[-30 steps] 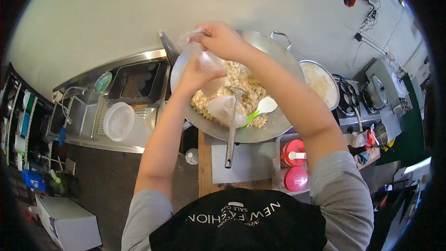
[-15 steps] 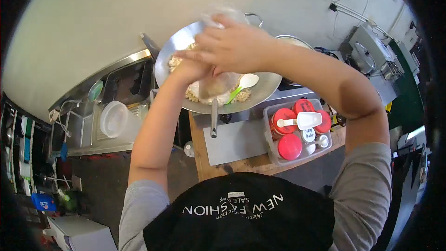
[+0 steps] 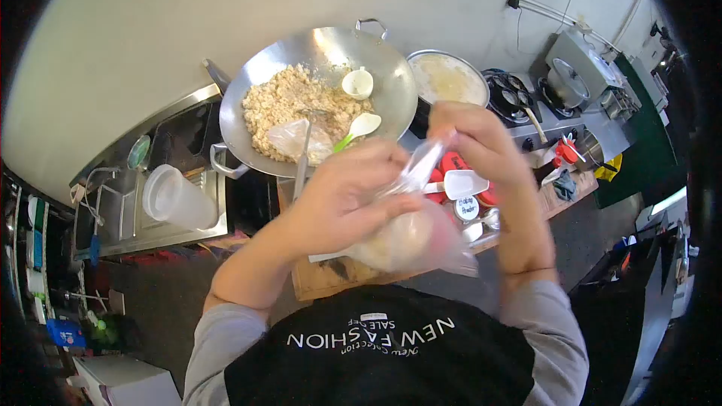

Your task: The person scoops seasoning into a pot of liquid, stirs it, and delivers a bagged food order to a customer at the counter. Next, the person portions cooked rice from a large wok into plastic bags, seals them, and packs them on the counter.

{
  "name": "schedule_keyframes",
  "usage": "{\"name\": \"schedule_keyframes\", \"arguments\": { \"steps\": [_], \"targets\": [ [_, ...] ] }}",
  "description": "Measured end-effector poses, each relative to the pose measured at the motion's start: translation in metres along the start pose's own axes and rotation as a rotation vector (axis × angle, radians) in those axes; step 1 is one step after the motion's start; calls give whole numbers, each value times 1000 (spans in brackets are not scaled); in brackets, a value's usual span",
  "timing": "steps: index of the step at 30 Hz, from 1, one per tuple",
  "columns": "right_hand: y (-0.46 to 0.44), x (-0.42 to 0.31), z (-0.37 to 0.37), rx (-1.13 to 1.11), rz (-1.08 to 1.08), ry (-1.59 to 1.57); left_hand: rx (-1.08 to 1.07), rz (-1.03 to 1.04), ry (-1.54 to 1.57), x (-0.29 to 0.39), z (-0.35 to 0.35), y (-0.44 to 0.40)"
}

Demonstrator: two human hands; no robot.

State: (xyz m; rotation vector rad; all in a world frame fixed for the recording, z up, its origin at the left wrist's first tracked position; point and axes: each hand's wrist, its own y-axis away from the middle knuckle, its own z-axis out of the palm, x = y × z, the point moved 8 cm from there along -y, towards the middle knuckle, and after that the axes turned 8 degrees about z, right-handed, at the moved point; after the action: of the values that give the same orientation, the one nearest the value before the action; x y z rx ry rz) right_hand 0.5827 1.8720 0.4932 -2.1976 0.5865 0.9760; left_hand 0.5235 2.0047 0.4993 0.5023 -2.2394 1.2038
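Note:
My left hand is closed around the body of a clear plastic bag with pale contents, held in front of my apron. The fingers of my right hand pinch the bag's gathered, stretched neck. Beyond my hands stands a large steel wok with crumbly light-brown food in it. On the food lie a white spoon with a green handle, a small cream cup and another piece of clear plastic. A metal utensil handle sticks out towards me.
Behind my right hand, a bin holds red-lidded jars, a white scoop and a jar labelled baking powder. A pan of pale liquid stands right of the wok. At left, a translucent tub sits by the sink.
Both hands have come back from over the wok towards my body and uncrossed, and they now hold the filled bag. The view has shifted, so the wok shows fully.

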Motion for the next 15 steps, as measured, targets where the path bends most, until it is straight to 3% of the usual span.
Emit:
{"name": "schedule_keyframes", "arguments": {
  "steps": [2, 4, 6, 8, 10, 12, 15],
  "targets": [
    [12, 67, 19, 213, 56, -521, 142, -46, -147, -11, 19, -9],
    [32, 73, 58, 351, 67, -1312, 358, -119, -131, -30, 37, -9],
    [43, 106, 130, 536, 393, -1699, 444, -314, -257, -70, 48, 14],
    [56, 154, 196, 501, 758, -1618, 482, -454, -408, -103, 55, 48],
    [71, 168, 236, 332, 837, -1590, 472, -520, -575, -124, 57, 83],
    [91, 212, 268, 340, 890, -1389, 414, -628, -625, -134, 62, 114],
    [93, 168, 220, 109, 749, 188, 379, -770, -467, -159, 69, 172]
  ]
}}
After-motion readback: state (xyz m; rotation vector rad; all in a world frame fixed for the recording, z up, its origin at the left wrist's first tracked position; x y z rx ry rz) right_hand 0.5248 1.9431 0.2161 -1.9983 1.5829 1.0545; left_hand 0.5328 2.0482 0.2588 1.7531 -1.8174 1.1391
